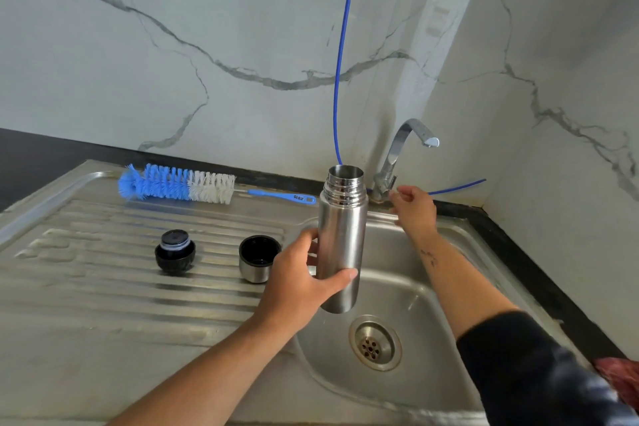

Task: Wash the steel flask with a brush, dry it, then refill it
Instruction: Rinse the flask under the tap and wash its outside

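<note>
My left hand (pixel 304 278) grips the steel flask (pixel 340 239) around its lower body and holds it upright, mouth uncovered, over the sink basin (pixel 408 287). My right hand (pixel 413 206) is at the base of the chrome tap (pixel 401 156), fingers spread near its lever; I cannot tell whether they touch it. No water is running from the spout. The blue and white bottle brush (pixel 179 183) lies on the far side of the drainboard. The flask's black stopper (pixel 175 251) and its steel cup lid (pixel 257 258) stand on the drainboard, left of the flask.
The ribbed steel drainboard (pixel 103 287) fills the left side. The drain (pixel 375 342) sits in the basin below the flask. A thin blue hose (pixel 342 55) hangs down the marble wall behind the tap. A reddish cloth (pixel 619 377) shows at the right edge.
</note>
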`<move>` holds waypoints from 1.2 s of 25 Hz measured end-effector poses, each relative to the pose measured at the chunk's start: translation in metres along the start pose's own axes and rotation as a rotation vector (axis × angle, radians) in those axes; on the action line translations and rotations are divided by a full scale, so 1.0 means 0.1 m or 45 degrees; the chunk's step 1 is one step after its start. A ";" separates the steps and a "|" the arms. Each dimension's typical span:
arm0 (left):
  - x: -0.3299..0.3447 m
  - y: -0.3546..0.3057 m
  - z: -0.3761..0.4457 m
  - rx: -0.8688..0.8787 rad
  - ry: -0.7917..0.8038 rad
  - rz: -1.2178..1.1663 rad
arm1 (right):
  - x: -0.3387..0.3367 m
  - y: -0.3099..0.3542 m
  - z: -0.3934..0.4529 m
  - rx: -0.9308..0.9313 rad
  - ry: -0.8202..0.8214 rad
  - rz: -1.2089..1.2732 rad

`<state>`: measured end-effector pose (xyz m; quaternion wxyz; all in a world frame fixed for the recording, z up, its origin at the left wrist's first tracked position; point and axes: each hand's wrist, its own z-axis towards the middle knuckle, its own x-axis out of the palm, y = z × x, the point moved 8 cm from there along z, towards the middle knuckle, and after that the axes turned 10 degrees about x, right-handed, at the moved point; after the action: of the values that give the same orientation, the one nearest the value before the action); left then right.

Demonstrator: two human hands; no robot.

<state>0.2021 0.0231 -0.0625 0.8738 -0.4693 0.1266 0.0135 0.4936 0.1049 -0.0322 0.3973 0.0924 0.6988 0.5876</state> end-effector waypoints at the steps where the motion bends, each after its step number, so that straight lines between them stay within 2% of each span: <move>1: 0.00 -0.01 0.01 0.010 0.001 0.011 | 0.02 0.01 0.13 -0.024 -0.032 -0.056; 9: 0.01 0.06 0.02 0.035 -0.010 0.073 | 0.14 0.25 0.48 -0.237 -0.307 -0.344; 13: 0.01 0.08 0.02 0.031 -0.010 0.095 | 0.30 0.36 0.39 -0.451 -0.202 -0.593; 19: 0.01 0.10 0.02 0.034 0.005 0.129 | 0.48 0.44 0.40 -0.620 -0.088 -0.909; 23: 0.00 0.11 0.03 0.030 0.009 0.124 | 0.47 0.44 0.41 -0.677 -0.037 -0.929; 26: 0.00 0.11 0.03 0.026 0.003 0.119 | 0.29 0.32 0.36 -0.557 0.050 -0.662; 30: -0.01 0.12 0.03 0.015 -0.008 0.124 | -0.09 -0.21 0.21 -0.132 -0.176 -0.394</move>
<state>0.2004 0.0325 -0.0706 0.8753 -0.4573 0.1465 0.0566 0.5205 0.1087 -0.0471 0.5345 0.0033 0.6444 0.5468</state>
